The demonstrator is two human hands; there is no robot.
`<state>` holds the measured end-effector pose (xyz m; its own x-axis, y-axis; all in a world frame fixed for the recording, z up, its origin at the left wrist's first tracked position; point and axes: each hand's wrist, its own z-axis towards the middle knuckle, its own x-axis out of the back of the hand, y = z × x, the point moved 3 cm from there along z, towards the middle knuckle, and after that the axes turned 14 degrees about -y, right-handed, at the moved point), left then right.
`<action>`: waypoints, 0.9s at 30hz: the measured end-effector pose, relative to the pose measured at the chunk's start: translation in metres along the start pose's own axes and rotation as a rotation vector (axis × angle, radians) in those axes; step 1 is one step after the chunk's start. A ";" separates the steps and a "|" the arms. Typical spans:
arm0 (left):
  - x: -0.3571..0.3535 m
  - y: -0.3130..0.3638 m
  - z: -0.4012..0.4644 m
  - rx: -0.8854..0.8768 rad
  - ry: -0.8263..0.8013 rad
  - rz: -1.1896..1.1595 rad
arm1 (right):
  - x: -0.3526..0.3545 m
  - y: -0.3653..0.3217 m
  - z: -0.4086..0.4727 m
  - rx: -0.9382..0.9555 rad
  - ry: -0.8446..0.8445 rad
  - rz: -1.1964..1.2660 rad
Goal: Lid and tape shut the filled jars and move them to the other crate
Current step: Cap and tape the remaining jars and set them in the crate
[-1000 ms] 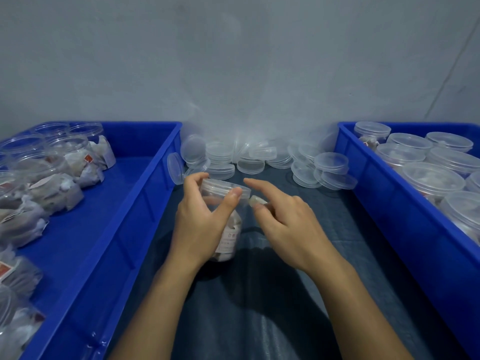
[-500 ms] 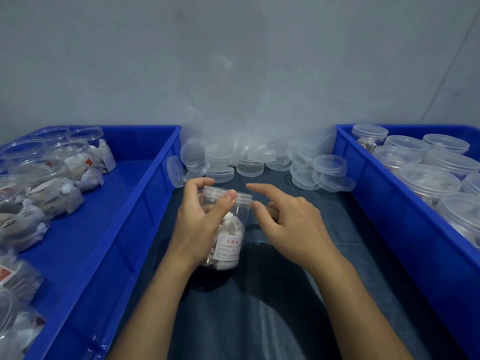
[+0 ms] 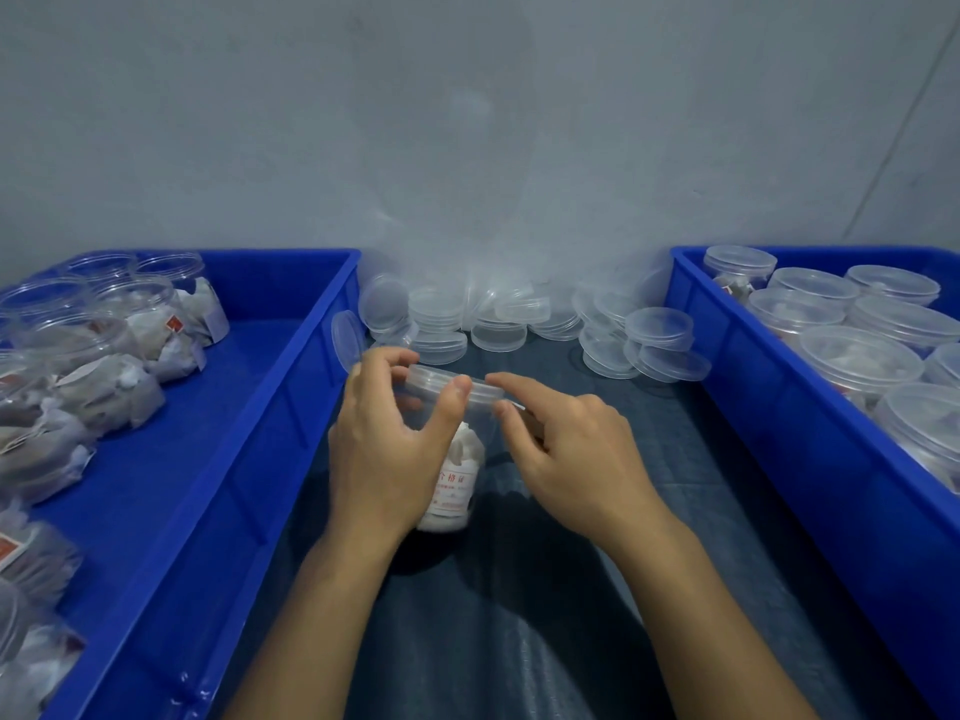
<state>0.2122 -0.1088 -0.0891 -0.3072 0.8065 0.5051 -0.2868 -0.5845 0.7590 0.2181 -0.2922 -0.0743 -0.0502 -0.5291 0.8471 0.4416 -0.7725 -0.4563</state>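
A clear jar [image 3: 454,459] with a white label and pale packets inside stands upright on the dark worktop [image 3: 597,641], between the two blue crates and just toward six o'clock from the heap of loose lids [image 3: 498,324]. The left hand [image 3: 387,449] wraps it from the nine o'clock side, thumb across the near wall and pressing the rim of the lid [image 3: 452,387] that sits on its mouth; that grip is closed round the jar. The right hand [image 3: 576,454] comes in from three o'clock with forefinger and thumb pinched at the lid's edge, apparently on a small pale strip of tape [image 3: 514,406], though it is too small to be sure. The jar's long axis is vertical, and the seam to be sealed runs round it level with the right fingertips, so the taping hand is already at its mark. The right-hand crate [image 3: 769,423], at three o'clock, holds lidded jars; the left-hand crate [image 3: 244,407] holds open filled ones.
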 end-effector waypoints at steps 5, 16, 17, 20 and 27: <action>-0.010 0.005 -0.004 0.024 -0.080 0.064 | -0.003 -0.008 -0.002 0.006 -0.047 0.050; -0.005 -0.006 0.002 0.047 -0.158 -0.266 | 0.003 0.008 0.002 0.003 -0.067 0.035; -0.005 -0.007 0.002 0.039 -0.174 -0.291 | 0.003 0.009 0.003 0.000 -0.070 0.036; -0.007 -0.006 0.002 0.011 -0.217 -0.370 | 0.002 0.011 0.002 -0.009 -0.084 0.048; -0.009 -0.016 0.005 -0.005 -0.283 -0.504 | -0.001 0.014 0.004 -0.028 -0.128 0.114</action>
<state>0.2244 -0.1066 -0.1037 0.1232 0.9773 0.1724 -0.3389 -0.1218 0.9329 0.2282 -0.3014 -0.0802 0.1136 -0.5660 0.8166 0.4131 -0.7206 -0.5569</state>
